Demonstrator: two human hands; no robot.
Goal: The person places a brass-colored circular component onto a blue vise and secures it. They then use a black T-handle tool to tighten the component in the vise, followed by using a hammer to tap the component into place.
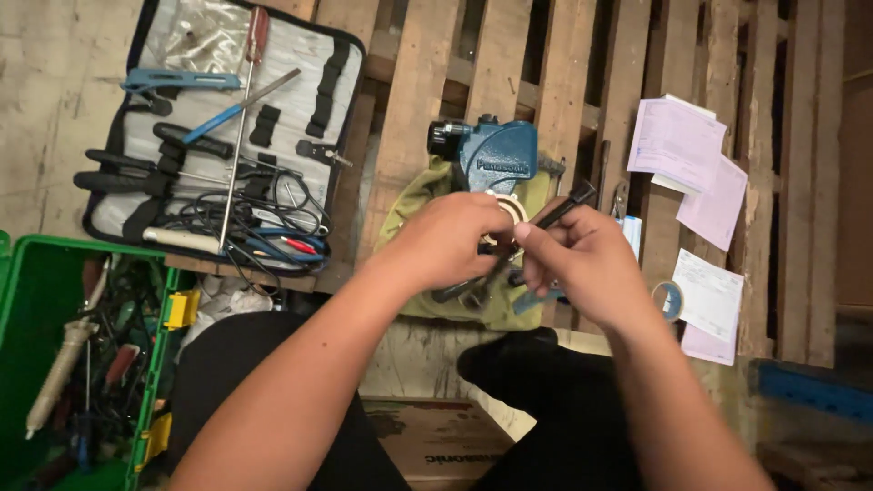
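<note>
Blue pump (496, 156) sits far-centre on an olive cloth (411, 205), on a wooden pallet (418, 82). Black cap on its left end, pale round face on its near side.

Left hand (446, 241): curled over the pump's near face, fingers closed around a part there. What exactly it grips is hidden by the hand. Right hand (587, 255): fingers pinched on a slim black tool (562, 207), top end angled up-right, lower end running down-left between the two hands. Hands are touching or nearly so, just near of the pump. Dark metal bits show under the hands on the cloth; can't tell what they are.

Far left: open tool roll (218, 55) on the pallet edge, with a long red-handled screwdriver (244, 118), a blue-handled tool, black-handled pliers and a tangle of wires (273, 227). Near left: green toolbox (36, 273) with yellow latches, full of mixed tools.

Right of the hands: loose pink and white papers (682, 145) on the pallet, more paper nearer. Tape roll (668, 300) just right of the right wrist.

Person's legs in black are near-centre, with a cardboard box (436, 436) between them on the floor.
</note>
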